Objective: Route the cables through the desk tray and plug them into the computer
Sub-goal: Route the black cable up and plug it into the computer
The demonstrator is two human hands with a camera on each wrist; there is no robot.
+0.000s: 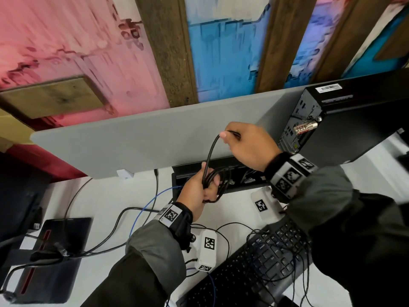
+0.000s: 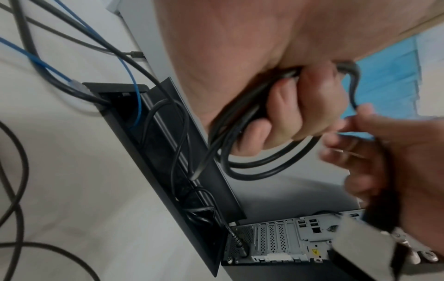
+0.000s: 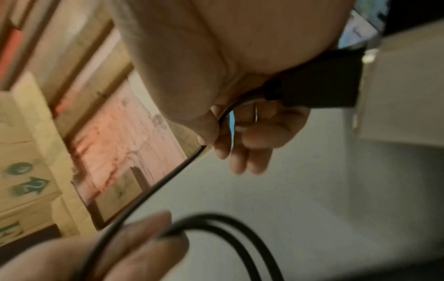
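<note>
**Two hands hold one black cable above the tray**

The keyboard (image 1: pixel 261 262) lies nearest, at the desk edge. Behind it the left hand (image 1: pixel 197 191) is clenched around a coiled cable (image 1: pixel 218 180) over the tray (image 1: pixel 188 171). One strand rises almost upright to the right hand (image 1: pixel 250 147), which pinches it in front of the grey panel (image 1: pixel 155 134). Only the left wrist view shows the computer (image 2: pixel 283 241) ports and the cables lying inside the tray. The right wrist view is blurred.
</note>
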